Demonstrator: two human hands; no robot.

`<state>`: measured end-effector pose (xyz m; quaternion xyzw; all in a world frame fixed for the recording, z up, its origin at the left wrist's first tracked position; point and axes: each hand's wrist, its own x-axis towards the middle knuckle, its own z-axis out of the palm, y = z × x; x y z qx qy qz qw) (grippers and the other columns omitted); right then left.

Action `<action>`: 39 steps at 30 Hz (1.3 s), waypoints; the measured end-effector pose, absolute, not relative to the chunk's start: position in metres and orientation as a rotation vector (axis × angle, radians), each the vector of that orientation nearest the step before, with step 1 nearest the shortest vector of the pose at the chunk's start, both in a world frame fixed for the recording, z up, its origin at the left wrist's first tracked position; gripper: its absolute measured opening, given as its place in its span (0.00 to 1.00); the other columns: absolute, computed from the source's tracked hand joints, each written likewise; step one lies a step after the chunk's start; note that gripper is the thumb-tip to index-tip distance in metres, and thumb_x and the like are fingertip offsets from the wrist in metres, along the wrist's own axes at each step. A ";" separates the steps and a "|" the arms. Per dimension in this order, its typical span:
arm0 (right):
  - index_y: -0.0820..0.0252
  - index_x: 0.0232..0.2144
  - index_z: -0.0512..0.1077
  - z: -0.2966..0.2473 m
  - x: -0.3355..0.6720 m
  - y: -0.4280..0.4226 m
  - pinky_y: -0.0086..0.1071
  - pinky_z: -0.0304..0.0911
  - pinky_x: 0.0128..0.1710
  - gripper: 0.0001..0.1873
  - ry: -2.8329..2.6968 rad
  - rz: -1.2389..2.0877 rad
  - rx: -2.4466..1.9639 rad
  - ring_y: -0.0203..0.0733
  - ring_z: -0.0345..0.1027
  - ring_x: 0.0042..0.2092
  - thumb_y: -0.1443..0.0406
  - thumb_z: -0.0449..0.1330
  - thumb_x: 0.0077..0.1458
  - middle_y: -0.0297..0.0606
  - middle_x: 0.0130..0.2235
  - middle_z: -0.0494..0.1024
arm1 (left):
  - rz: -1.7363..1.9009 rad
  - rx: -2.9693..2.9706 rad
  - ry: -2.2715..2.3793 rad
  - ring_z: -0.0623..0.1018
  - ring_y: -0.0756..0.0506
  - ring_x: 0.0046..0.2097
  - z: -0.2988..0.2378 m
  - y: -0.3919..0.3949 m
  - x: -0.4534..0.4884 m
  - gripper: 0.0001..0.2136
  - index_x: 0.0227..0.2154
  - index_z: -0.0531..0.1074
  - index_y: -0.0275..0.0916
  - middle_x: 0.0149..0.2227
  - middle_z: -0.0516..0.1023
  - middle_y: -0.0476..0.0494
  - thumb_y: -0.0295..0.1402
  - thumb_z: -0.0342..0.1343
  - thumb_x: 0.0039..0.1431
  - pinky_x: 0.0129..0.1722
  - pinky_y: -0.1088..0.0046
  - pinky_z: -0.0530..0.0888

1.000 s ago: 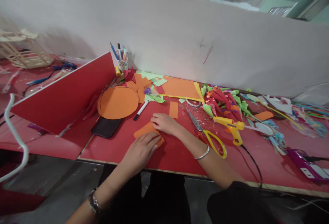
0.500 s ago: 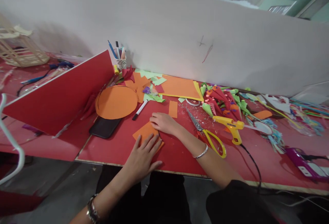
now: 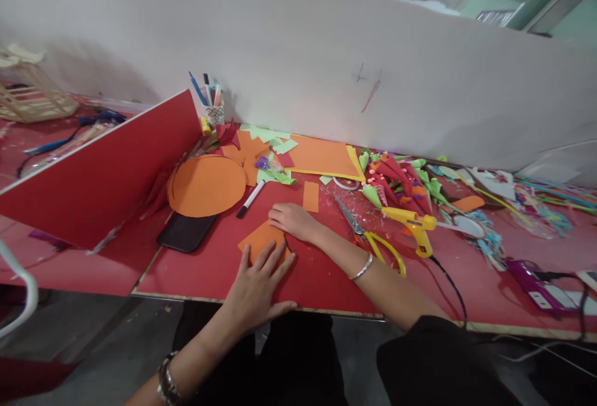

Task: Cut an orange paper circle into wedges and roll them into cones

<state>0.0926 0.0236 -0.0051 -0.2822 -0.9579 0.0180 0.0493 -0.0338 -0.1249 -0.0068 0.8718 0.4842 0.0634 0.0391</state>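
A folded piece of orange paper lies on the red tabletop in front of me. My left hand rests on its near side, fingers spread and thumb pointing right. My right hand reaches in from the right and lies over the paper's upper right edge, its fingers stretched out together. Part of the paper is hidden under both hands. Just beyond my right hand is a small orange paper rectangle. A white marker with a black cap lies to the upper left of the paper.
Scissors with yellow handles and a yellow glue gun lie right of my right forearm. An orange paper disc overlaps a black phone at left. A red board leans beyond. Paper scraps and a purple power strip are around.
The view has shifted slightly, moving the scene left. My left fingers have spread a little and cover more of the paper's right part. My right hand stays at the paper's edge.
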 end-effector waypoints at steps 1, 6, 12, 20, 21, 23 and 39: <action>0.62 0.34 0.68 -0.005 0.092 0.024 0.28 0.50 0.31 0.11 -2.915 0.059 -0.862 0.36 0.63 0.34 0.62 0.49 0.59 0.38 0.35 0.69 | 0.184 2.669 1.491 0.57 0.32 0.58 -0.007 -0.125 -0.034 0.34 0.58 0.51 0.42 0.60 0.55 0.33 0.54 0.44 0.52 0.51 0.40 0.48; 0.62 0.33 0.68 -0.007 0.092 0.024 0.28 0.50 0.30 0.11 -2.886 0.099 -0.877 0.36 0.62 0.34 0.62 0.49 0.59 0.38 0.35 0.69 | 0.179 2.669 1.498 0.57 0.32 0.58 -0.006 -0.126 -0.034 0.34 0.58 0.52 0.44 0.60 0.55 0.34 0.55 0.46 0.50 0.52 0.40 0.47; 0.63 0.32 0.66 -0.010 0.094 0.026 0.28 0.50 0.33 0.10 -2.811 0.195 -0.888 0.36 0.61 0.34 0.61 0.51 0.58 0.37 0.33 0.68 | 0.102 2.619 1.459 0.54 0.30 0.59 -0.001 -0.126 -0.034 0.37 0.58 0.51 0.47 0.61 0.52 0.34 0.56 0.50 0.46 0.52 0.38 0.47; 0.61 0.29 0.65 -0.013 0.104 0.040 0.30 0.53 0.37 0.09 -2.666 0.323 -0.973 0.39 0.57 0.37 0.60 0.54 0.56 0.37 0.33 0.66 | -0.078 2.514 1.481 0.49 0.31 0.61 0.010 -0.125 -0.031 0.39 0.59 0.49 0.49 0.63 0.46 0.35 0.54 0.54 0.44 0.53 0.38 0.45; 0.61 0.30 0.65 -0.013 0.104 0.039 0.31 0.53 0.38 0.08 -2.643 0.342 -0.989 0.39 0.57 0.38 0.61 0.54 0.55 0.38 0.35 0.66 | -0.090 2.508 1.483 0.48 0.31 0.61 0.011 -0.125 -0.031 0.40 0.59 0.48 0.49 0.63 0.46 0.36 0.53 0.55 0.43 0.53 0.38 0.45; 0.61 0.33 0.65 -0.012 0.103 0.037 0.32 0.54 0.40 0.06 -2.598 0.384 -1.020 0.40 0.57 0.40 0.63 0.54 0.55 0.39 0.37 0.66 | -0.099 2.502 1.470 0.47 0.32 0.62 0.011 -0.126 -0.032 0.40 0.59 0.48 0.50 0.63 0.44 0.36 0.53 0.55 0.43 0.53 0.38 0.44; 0.61 0.37 0.66 0.015 0.141 -0.012 0.29 0.59 0.41 0.10 -2.504 0.817 -1.070 0.35 0.65 0.41 0.72 0.53 0.50 0.37 0.39 0.71 | 0.244 2.557 1.146 0.59 0.42 0.58 0.016 -0.105 -0.087 0.13 0.42 0.66 0.42 0.55 0.64 0.44 0.42 0.46 0.58 0.56 0.56 0.56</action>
